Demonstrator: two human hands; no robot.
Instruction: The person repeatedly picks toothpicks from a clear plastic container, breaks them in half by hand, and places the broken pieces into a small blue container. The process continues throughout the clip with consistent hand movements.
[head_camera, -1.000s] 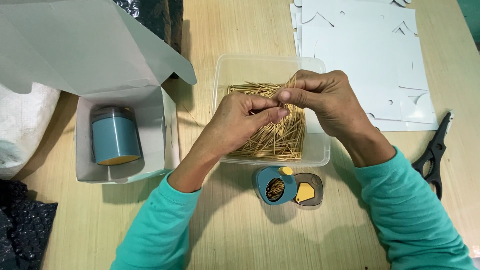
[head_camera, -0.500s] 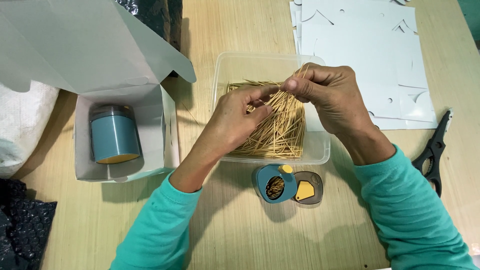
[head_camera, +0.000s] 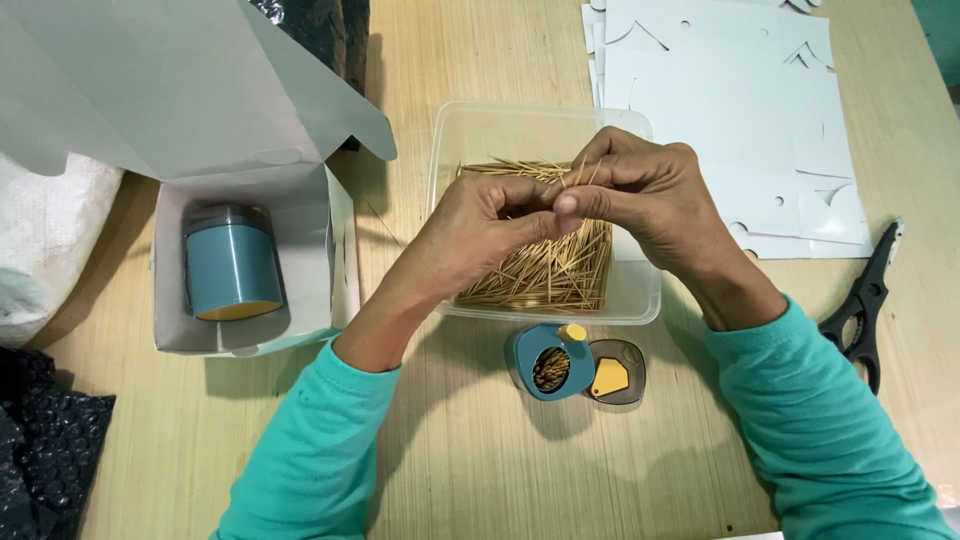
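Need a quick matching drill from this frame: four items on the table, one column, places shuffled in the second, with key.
1. scissors
2. blue canister
3. toothpicks
4. small blue dispenser

a. in the clear plastic tub
b. lying in the open white box
c. far right on the table
d. just in front of the tub, lid open

Pairs: 1-c, 2-b, 3-a, 4-d

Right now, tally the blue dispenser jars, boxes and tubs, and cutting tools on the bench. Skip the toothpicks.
Blue dispenser jars: 2, one lying in the open white box, one open below the tub
White cardboard boxes: 1
Clear plastic tubs: 1
Black scissors: 1
Total: 5
Both the left hand and the right hand pinch toothpicks over the tub.
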